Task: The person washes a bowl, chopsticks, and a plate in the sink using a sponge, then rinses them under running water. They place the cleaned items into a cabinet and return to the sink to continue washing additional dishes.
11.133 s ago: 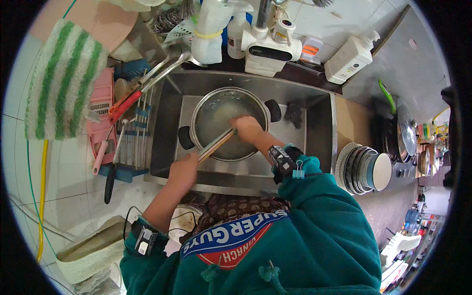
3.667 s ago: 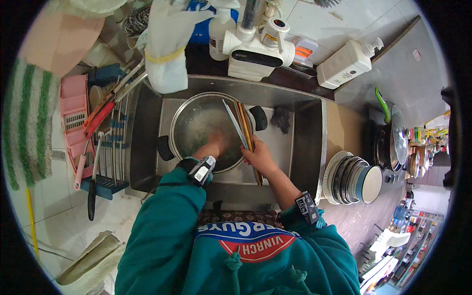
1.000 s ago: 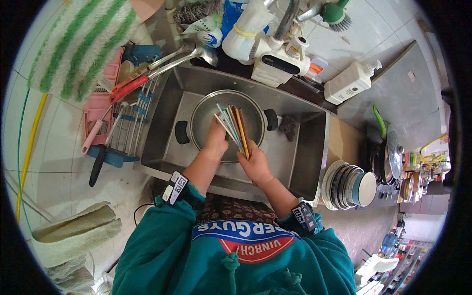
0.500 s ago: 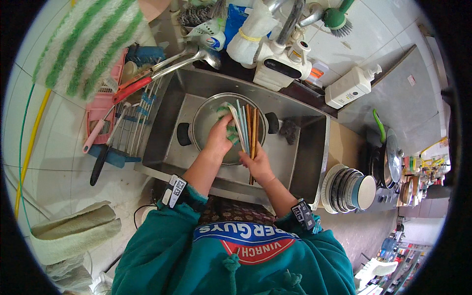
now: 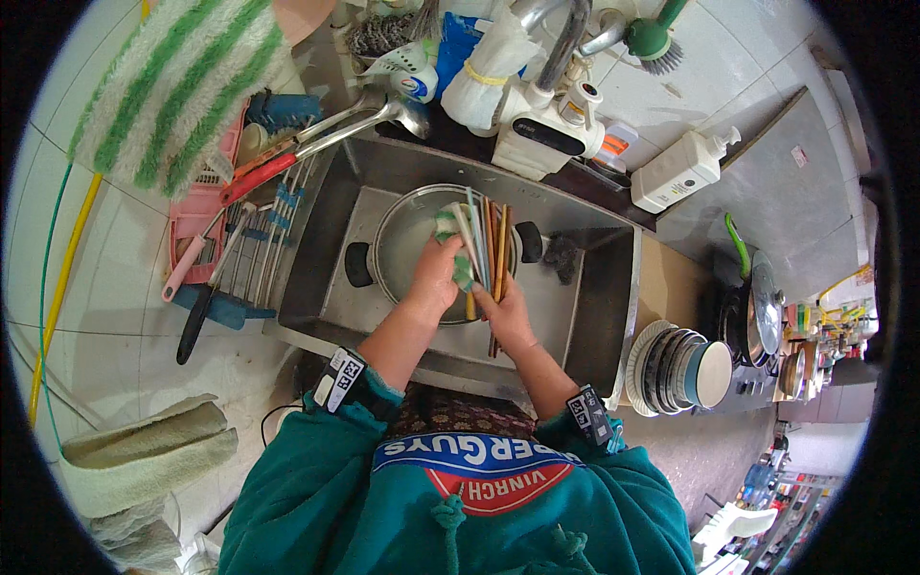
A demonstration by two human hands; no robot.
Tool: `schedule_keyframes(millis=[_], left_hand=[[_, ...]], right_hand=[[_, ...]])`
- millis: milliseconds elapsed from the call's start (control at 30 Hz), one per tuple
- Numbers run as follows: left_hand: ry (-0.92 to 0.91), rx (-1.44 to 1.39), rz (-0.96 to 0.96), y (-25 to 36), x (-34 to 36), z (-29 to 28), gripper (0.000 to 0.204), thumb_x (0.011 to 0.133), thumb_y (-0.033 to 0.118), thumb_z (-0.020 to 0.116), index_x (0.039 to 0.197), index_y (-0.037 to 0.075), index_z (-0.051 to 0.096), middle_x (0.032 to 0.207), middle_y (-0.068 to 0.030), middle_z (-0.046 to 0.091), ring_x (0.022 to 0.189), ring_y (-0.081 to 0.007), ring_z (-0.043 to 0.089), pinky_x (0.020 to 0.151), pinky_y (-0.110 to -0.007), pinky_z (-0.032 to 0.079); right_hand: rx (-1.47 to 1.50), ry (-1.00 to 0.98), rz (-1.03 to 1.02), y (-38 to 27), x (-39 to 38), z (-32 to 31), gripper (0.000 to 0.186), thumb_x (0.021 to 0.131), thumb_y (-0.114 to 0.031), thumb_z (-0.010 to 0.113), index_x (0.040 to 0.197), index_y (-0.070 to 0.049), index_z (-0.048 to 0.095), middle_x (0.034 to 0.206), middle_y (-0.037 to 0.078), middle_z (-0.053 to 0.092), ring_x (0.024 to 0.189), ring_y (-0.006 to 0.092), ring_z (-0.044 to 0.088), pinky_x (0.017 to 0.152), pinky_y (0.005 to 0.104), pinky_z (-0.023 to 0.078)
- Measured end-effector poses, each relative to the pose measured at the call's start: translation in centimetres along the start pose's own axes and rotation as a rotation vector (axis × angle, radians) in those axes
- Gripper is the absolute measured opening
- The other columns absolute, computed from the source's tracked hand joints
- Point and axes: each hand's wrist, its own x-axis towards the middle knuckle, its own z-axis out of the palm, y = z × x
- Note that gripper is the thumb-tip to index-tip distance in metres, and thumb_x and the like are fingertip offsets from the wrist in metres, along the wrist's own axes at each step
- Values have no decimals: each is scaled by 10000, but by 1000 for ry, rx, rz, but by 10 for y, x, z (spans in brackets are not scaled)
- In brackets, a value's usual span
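A bundle of chopsticks, some brown and some pale, stands fanned over the pot in the sink. My right hand is closed round the lower part of the bundle. My left hand is closed on a green and white cloth, pressed against the pale chopsticks on the bundle's left side. Beneath both hands a steel pot with two black handles holds cloudy liquid. My fingers hide part of the cloth and of the chopsticks.
Around the pot is a steel sink, with a dark scouring pad on its floor. A rack with ladles stands left, stacked bowls right. Behind are the faucet, a white pump bottle and a hanging striped towel.
The cloth has shifted around the pale chopsticks, and my left hand has moved slightly right and down. The chopsticks' tops lean a little further right; my right hand stays near the same place.
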Motion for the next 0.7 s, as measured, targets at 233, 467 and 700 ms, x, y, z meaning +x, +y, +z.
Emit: schedule_keyframes(millis=[233,467,700], left_hand=[[-70,597,233,1,-9,9,339,863,67,524,1168,24,382,816,-50,554,651,-115,542,570,-254,445],[-280,717,169,3,-17,11,397,842,41,562,1179,1,354,829,-48,541,673,-107,540,573,-256,452],[-368,903,55,7,-17,-24,482,822,63,586,1247,14,362,932,-83,557,683,-127,577,599,-257,471]], right_hand=[[-29,179,-60,-45,37,-8,204,831,-148,614,942,8,544,689,30,565,557,84,508,491,250,421],[-82,344,-74,-49,42,-4,171,817,-96,613,931,16,552,709,40,590,570,85,533,510,246,440],[123,723,-318,-60,39,-51,167,809,-108,630,901,3,547,687,28,562,523,70,501,465,218,408]])
